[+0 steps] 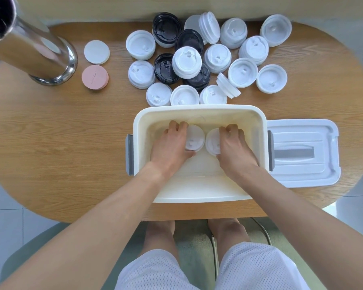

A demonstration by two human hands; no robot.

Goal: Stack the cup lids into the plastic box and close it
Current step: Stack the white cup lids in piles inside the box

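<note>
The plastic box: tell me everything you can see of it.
The plastic box is a cream-white, opaque rectangular tub with rounded corners and a grey latch on each short side. It sits upright and open on the wooden table, near the front edge, its lid lying flat to its right. Inside, the left hand and right hand each hold a stack of white cup lids.

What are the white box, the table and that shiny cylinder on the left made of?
Box: apparently plastic, smooth cream walls with soft sheen. Table: wood or wood-look laminate, visible grain. Cylinder: looks like polished metal, mirror reflections.
</note>
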